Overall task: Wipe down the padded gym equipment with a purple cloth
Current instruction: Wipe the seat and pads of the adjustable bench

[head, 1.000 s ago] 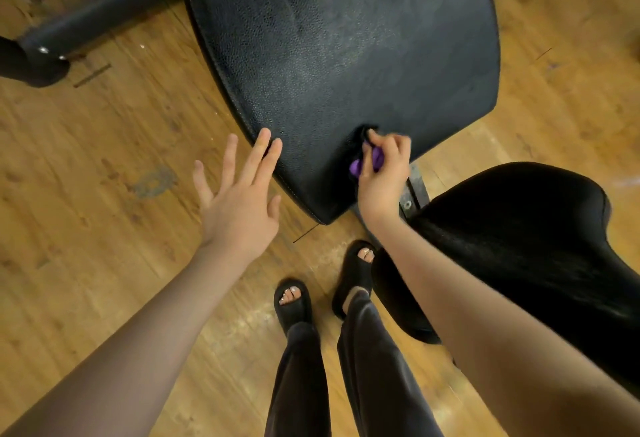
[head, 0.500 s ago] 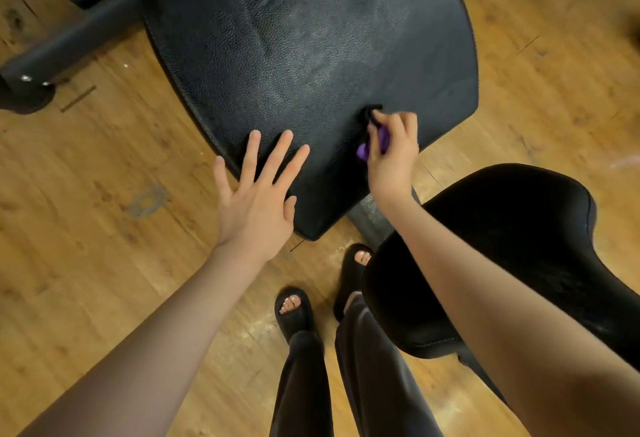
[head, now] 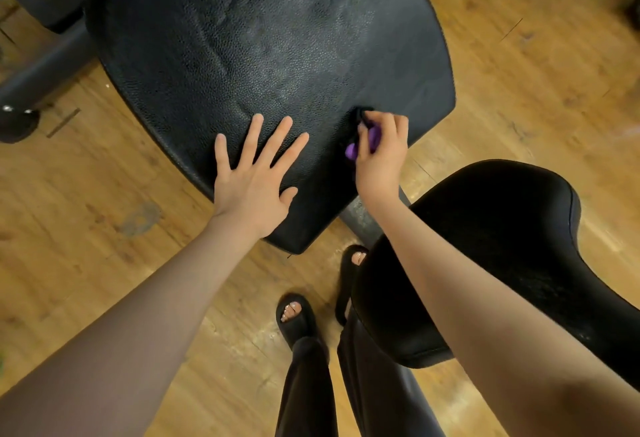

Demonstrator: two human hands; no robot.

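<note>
Nearest: two feet in black open-toe sandals [head: 295, 315] on wood floor [head: 86, 228], dark trouser legs below them. Just beside, at R, a smaller black padded seat [head: 502, 246], glossy; R forearm passes over its near-L edge.

Mid: L hand [head: 252, 183] lies flat on large black pad [head: 270, 55] near its close edge, palm down, fingers straight and spread, thumb out to the R. R hand [head: 382, 152] at pad's near-R part, fingers curled, pinching a bunched purple cloth [head: 363, 144] against pad surface. Only a small bit of cloth shows between fingers and thumb; rest hidden in the fist. Hands near each other, not touching.

Under pad's near corner: grey metal support post [head: 363, 218], betw. pad and smaller seat.

Far: pad surface pebbled, w/ dull streaks across centre. Upper L: dark frame tubes [head: 38, 69] w/ a rounded black end cap [head: 17, 123] on floor.
</note>
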